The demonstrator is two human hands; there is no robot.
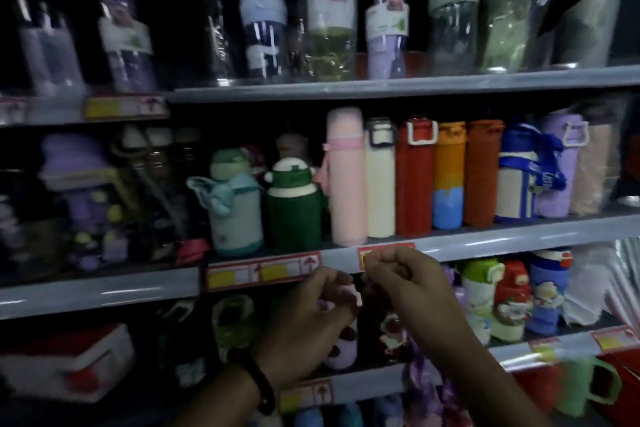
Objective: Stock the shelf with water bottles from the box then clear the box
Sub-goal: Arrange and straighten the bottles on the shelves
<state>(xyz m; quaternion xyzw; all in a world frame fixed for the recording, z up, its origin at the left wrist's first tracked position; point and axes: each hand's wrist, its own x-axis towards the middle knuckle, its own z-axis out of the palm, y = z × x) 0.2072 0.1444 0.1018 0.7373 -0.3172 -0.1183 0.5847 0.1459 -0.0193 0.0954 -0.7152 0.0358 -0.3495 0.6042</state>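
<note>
Pink, cream, red and orange water bottles are lined upright along the middle shelf, with a squat green one and a pale teal one to their left. Both hands are raised just below and in front of that shelf's front edge. The left hand and the right hand are held close together, and no bottle is touched by either. The fingers of both hands are curled inward. A small pale pink bit is seen at the left fingertips, but whether it is pinched or belongs to the spotted bottle on the lower shelf behind cannot be told through the blur. The right hand's thumb and forefinger are drawn together over a red price label; what they hold, if anything, cannot be told. A black wristband is worn on the left wrist. Clear, film-wrapped bottles are stood on the upper shelf. The left side of the shelving is sunk in darkness and smeared, so its contents are hard to make out. A green mug is seen at lower right.
</note>
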